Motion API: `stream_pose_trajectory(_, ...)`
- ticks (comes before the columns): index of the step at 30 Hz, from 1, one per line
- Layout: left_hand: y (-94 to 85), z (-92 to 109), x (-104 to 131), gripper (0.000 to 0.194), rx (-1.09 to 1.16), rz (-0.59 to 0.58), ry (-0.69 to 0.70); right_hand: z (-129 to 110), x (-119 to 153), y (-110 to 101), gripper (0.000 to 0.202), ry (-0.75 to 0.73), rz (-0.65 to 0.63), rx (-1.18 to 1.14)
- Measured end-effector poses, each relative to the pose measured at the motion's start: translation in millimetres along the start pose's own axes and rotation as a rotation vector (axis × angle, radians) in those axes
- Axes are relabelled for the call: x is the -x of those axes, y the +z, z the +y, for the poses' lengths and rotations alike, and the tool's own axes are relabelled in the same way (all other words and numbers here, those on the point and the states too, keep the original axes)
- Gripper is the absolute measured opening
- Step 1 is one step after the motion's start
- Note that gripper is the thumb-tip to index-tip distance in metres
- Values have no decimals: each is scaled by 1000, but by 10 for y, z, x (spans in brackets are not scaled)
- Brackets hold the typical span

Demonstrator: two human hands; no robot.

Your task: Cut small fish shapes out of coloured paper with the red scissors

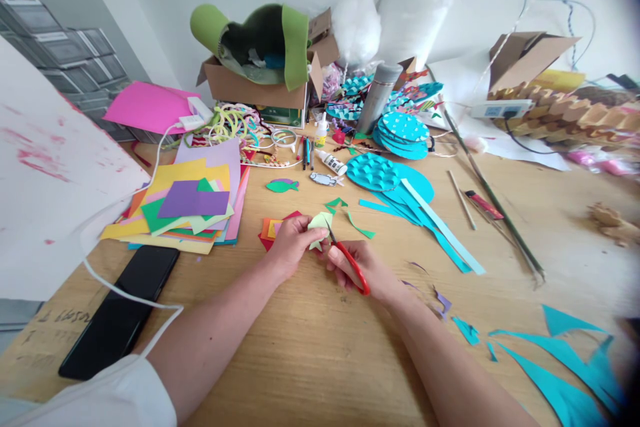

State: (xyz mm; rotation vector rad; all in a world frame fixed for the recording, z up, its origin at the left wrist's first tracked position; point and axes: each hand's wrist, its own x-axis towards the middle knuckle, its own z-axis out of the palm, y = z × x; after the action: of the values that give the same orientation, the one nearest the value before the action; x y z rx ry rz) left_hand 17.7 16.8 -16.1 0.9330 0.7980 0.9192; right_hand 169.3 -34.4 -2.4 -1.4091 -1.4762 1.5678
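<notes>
In the middle of the table my left hand (293,245) pinches a small piece of pale green paper (319,221). My right hand (359,265) grips red-handled scissors (354,265), whose blades meet the pale paper's right edge. Under and beside my left hand lie small red and orange paper pieces (269,233), partly hidden. Curled green paper scraps (357,223) rest just beyond the scissors. Farther back are a green paper fish (282,185) with a purple edge and a white fish cutout (325,179).
Stacked coloured paper (193,203) and a black phone (120,310) with a white cable over it lie at left. Turquoise discs and strips (390,180), a glue bottle (332,163) and a grey flask (379,99) stand behind. A long stick (493,200) and turquoise offcuts (560,360) are at right.
</notes>
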Motion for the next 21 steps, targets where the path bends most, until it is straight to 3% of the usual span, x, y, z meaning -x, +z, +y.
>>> stream_pose_trajectory(21,-2,11,-4,18,-24,-11,-4,30,7,0,65,3,0,-8)
